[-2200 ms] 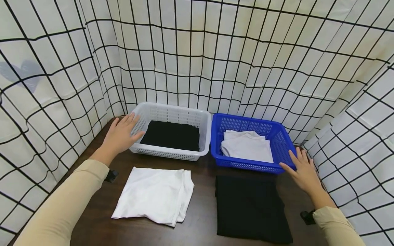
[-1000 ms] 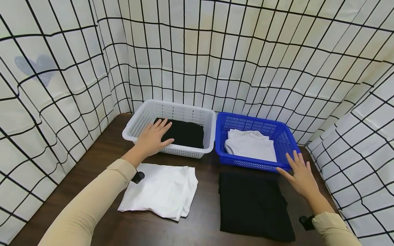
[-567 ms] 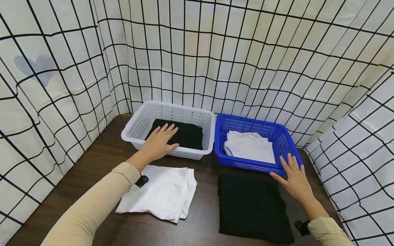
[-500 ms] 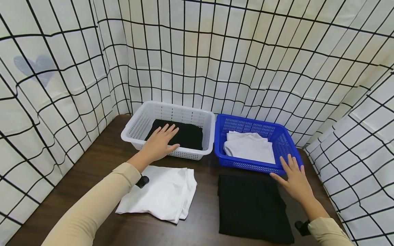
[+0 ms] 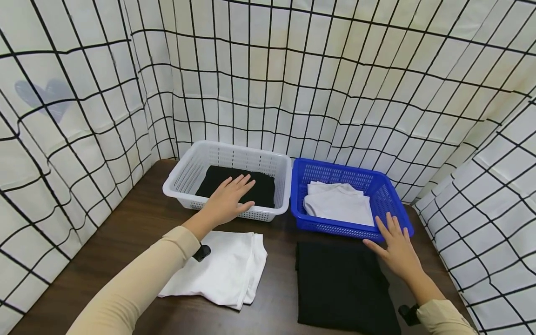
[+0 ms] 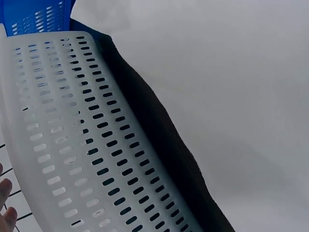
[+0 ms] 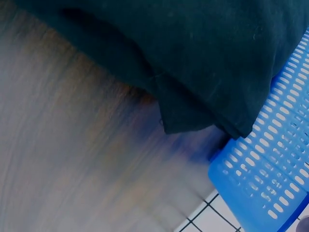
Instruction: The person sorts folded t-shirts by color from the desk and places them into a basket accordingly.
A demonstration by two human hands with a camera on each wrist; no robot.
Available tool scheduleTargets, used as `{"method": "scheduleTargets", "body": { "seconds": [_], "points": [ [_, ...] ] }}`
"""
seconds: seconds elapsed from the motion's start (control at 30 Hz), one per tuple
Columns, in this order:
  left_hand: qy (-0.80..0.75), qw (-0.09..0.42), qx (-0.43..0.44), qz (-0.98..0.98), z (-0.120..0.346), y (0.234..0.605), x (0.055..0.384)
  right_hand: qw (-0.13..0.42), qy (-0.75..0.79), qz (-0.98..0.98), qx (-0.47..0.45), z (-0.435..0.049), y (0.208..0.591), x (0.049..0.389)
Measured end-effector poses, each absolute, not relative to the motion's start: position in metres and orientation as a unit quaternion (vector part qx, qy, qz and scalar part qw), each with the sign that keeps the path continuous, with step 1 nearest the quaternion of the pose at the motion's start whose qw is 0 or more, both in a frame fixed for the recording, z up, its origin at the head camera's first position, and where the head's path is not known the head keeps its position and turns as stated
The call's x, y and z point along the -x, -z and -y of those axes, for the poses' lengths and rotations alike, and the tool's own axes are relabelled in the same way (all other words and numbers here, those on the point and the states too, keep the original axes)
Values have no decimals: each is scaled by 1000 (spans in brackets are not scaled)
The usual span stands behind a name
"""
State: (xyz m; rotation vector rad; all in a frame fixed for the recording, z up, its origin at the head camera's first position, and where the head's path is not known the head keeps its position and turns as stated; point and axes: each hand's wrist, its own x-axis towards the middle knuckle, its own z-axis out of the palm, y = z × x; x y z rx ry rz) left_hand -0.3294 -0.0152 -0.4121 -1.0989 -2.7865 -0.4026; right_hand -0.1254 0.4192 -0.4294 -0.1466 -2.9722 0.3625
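My left hand [image 5: 228,201], fingers spread and straight, hovers over the front rim of the white plastic basket [image 5: 190,193]. A folded black cloth [image 5: 217,174] lies inside that basket. My right hand [image 5: 395,246] is likewise spread, at the front right corner of the blue plastic basket [image 5: 326,226], which contains a folded white cloth [image 5: 337,202]. A folded white garment [image 5: 230,267] lies on the table before the white basket, partly covered by my left forearm. Before the blue basket is a folded black garment [image 5: 341,284]. Neither hand holds anything.
The dark brown wooden table [image 5: 125,237] carries both baskets side by side at its back. White curtains with a black grid pattern [image 5: 259,83] surround the table at the back and sides. Small black cameras [image 5: 202,252] sit at both wrists.
My left hand has moved right from the white basket's left side to over its front rim. My right hand has shifted slightly left along the blue basket's corner. The garments and baskets stay put.
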Motion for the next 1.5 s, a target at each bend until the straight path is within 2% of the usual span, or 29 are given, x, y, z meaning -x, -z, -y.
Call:
{"method": "scheduleTargets", "body": {
  "seconds": [0.67,1.0,1.23,1.5],
  "points": [
    [156,96,380,907,5,419,319,54,-116,991,44,-410,423,126],
    [155,82,400,900,-4,421,311,64,-135,989,20,-402,426,124],
    [150,61,431,888,-13,421,304,41,-144,988,27,-396,425,121],
    [150,45,435,887,-21,422,299,48,-142,989,6,-388,426,117]
  ]
}}
